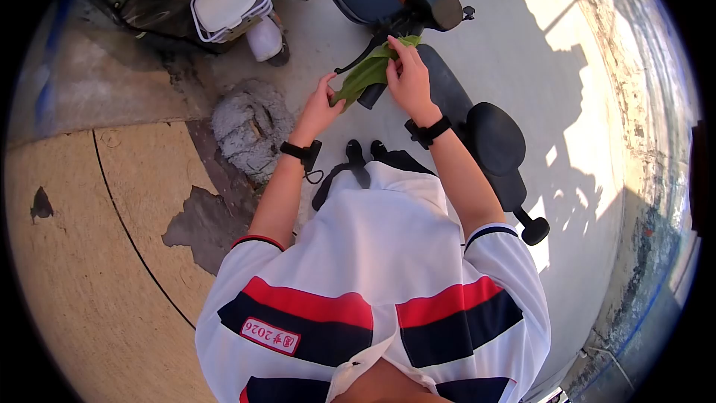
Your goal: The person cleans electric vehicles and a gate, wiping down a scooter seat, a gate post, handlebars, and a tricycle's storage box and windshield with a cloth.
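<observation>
A long green leaf (363, 75), or several lying together, stretches between my two hands above the handlebar of a parked scooter. My left hand (321, 110) pinches its lower left end, fingers closed on it. At the upper right end, my right hand (408, 80) grips it between thumb and fingers. Black bands circle both wrists. Behind the leaf, part of the scooter's dark handlebar and lever is hidden.
The scooter's black seat (498, 138) extends to the right of my right arm. A white-lidded basket (227, 1) stands at the upper left. Below it lies a rough grey lump (250, 130), beside a tan board (142, 201) with a black cable.
</observation>
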### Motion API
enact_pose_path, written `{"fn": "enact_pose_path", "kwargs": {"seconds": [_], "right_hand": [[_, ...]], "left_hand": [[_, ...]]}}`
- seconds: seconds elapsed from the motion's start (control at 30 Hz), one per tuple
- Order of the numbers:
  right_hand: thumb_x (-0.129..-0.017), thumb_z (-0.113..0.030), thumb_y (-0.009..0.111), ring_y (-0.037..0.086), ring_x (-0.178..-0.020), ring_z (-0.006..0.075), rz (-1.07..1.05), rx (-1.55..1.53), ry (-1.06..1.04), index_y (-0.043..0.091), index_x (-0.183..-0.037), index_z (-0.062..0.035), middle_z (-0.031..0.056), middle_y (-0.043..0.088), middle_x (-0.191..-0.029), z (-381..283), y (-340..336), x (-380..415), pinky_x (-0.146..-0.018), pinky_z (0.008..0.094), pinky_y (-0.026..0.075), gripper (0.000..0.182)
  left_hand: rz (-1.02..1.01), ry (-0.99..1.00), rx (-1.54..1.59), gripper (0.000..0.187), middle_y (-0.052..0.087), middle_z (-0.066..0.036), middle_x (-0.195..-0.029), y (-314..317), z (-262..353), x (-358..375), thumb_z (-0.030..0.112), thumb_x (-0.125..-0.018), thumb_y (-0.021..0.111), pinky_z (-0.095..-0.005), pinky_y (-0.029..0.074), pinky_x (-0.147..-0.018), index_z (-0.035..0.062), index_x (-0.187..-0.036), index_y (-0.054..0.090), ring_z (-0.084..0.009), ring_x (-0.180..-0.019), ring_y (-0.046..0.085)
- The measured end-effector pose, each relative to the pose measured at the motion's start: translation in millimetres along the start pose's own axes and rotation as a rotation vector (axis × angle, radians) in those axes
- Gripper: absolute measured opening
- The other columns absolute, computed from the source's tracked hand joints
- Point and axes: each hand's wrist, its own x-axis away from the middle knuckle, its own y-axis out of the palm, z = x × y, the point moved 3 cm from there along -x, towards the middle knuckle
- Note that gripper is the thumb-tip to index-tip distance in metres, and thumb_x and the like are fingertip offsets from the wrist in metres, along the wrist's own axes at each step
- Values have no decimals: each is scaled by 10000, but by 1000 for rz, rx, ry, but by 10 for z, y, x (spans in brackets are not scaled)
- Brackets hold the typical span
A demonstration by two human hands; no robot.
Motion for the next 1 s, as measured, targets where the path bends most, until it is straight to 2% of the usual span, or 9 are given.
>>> {"fn": "enact_pose_path", "kwargs": {"seconds": [0.03,0.13,0.23,0.27,0.33,0.53,0.63,0.77,1.0], "right_hand": [[-857,32,590,592,-681,218,11,2,5,606,-1218,-65,105,625,-971,15,-24,-24,-634,310,499,374],[-860,12,601,590,-666,204,15,71,41,618,-1195,-62,98,641,-992,115,-80,-80,-631,292,498,344],[-859,-2,612,580,-646,189,17,-1,44,633,-1164,-59,93,643,-974,154,-108,-77,-619,291,490,311],[-848,5,623,567,-619,176,46,-29,32,648,-1099,-50,89,633,-921,149,-107,-60,-603,286,482,258],[-837,0,631,587,-615,197,39,-55,27,643,-1053,-58,81,622,-887,147,-86,-3,-586,302,483,224],[-827,3,642,587,-578,193,22,-111,26,639,-988,-54,72,614,-836,122,15,270,-542,303,470,170],[-836,18,638,560,-568,170,19,-127,9,641,-983,-38,73,598,-809,83,45,400,-539,280,454,158],[-839,26,636,550,-566,163,-16,-97,-8,644,-967,-33,75,582,-774,-52,179,485,-537,279,448,141],[-836,13,622,586,-600,238,-6,-13,-68,652,-965,-47,95,611,-807,-575,719,508,-561,321,467,146]], "left_hand": [[-18,-13,-25,571,563,-99,-789,15,15,24,79,-794,716,-341,481,-674,74,-1318,488,-231,-721,585],[-54,-85,-125,511,582,-95,-721,-12,93,78,129,-789,703,-348,476,-638,78,-1276,555,-237,-665,587],[-109,-79,-120,380,616,-115,-700,-27,183,162,143,-792,674,-370,472,-611,73,-1163,628,-266,-622,588],[-119,-85,-141,346,624,-130,-712,-36,202,188,140,-792,669,-372,471,-606,69,-1129,639,-278,-623,591],[-142,-94,-180,280,641,-158,-736,-74,241,226,136,-792,659,-376,468,-598,61,-1063,661,-301,-626,595],[-40,-82,-93,203,598,-164,-741,-165,136,404,128,-804,661,-394,459,-626,24,-962,588,-330,-668,577],[-63,-143,-195,194,595,-154,-807,-290,122,432,116,-797,662,-388,455,-669,14,-898,532,-330,-739,565],[39,121,-133,222,551,-143,-853,-451,-6,430,39,-747,667,-378,442,-715,10,-852,474,-330,-809,527],[13,41,-73,228,572,-146,-849,-1097,-444,476,25,-758,659,-387,450,-698,16,-878,465,-348,-785,540]]}}
